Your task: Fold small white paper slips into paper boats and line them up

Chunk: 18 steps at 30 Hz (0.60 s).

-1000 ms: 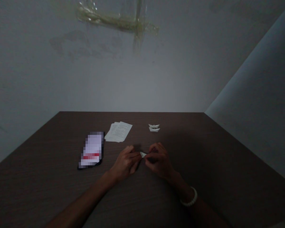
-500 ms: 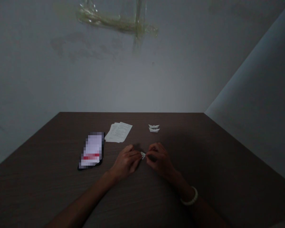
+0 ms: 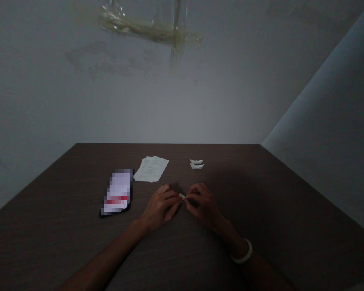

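A small folded piece of white paper [image 3: 182, 196] is pinched between my two hands, just above the dark table. My left hand [image 3: 163, 206] holds its left side with thumb and fingers closed. On its right side, the fingertips of my right hand [image 3: 204, 205] are closed as well. Most of the paper is hidden by the fingers, so its full shape does not show. Beyond my hands, two small white paper boats [image 3: 197, 164] lie close together, one behind the other.
Left of the boats, several printed paper sheets [image 3: 151, 169] lie in a loose stack on the brown table [image 3: 176, 258]. A phone [image 3: 117, 192] with its screen lit lies nearer, at the left. A wall [image 3: 230, 101] rises behind the table's far edge.
The folded paper between my fingertips shows less of itself and looks flatter and narrower. My right fingertips have come slightly closer to the left ones. Everything else stays in place.
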Available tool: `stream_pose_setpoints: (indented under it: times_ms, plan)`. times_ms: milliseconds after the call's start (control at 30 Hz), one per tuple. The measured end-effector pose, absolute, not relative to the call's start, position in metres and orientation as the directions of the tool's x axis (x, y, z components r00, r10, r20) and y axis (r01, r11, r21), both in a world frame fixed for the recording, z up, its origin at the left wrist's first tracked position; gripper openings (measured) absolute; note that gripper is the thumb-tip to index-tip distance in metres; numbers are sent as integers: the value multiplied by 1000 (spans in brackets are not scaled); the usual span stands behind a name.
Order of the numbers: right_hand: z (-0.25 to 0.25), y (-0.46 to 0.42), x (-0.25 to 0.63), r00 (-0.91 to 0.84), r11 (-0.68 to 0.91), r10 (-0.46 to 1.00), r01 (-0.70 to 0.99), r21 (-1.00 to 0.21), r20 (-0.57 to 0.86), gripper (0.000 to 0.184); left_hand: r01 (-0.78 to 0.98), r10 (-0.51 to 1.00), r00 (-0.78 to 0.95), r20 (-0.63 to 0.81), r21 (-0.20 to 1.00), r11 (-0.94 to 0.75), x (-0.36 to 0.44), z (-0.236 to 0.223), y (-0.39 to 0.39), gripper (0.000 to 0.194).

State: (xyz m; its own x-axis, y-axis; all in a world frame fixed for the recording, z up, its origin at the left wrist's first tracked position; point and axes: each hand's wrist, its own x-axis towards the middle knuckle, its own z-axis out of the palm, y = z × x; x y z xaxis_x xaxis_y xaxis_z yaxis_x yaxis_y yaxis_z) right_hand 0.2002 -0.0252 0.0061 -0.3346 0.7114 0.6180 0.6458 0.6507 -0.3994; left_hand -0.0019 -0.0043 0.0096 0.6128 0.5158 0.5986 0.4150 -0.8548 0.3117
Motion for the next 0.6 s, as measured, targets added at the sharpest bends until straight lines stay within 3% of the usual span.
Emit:
stream_pose_setpoints:
  times_ms: [600]
  plan:
    - [3, -20, 205, -270, 633, 717, 637, -440, 642, 13, 458, 658, 489, 573, 473, -753, -3, 7, 4, 19]
